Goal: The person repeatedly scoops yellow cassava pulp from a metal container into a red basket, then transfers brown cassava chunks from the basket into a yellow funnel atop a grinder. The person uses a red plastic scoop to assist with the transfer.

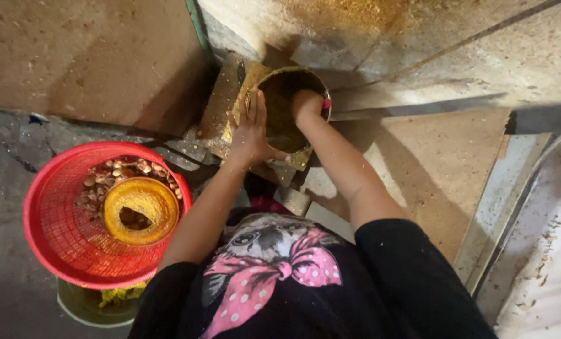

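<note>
Yellow-dusted metal was the surface under both your hands in the head view: a round container [291, 107], its open mouth facing up, stood at the far centre of the scene, straight ahead of your body. Your left hand [250, 129] lay spread flat, fingers wide and pointing away from you, against the container's left rim and outer wall. Your right hand [307, 104] was down inside the mouth at its right side; whether its fingers were closed on anything could not be told, since the rim and shadow hid them. Both hands were in contact with the container, the right one the deeper. The container had no clear long axis beyond its upright opening.

Edges: a slanted board [230, 94] pressed close on the container's left, and pale powder-strewn panels [456, 56] rose behind and to the right. Open room lay mainly on your near side. To the near left, well apart from the hands, a red mesh basket [48, 220] held nuts and a yellow bowl [141, 209], resting on a bucket [86, 307].
</note>
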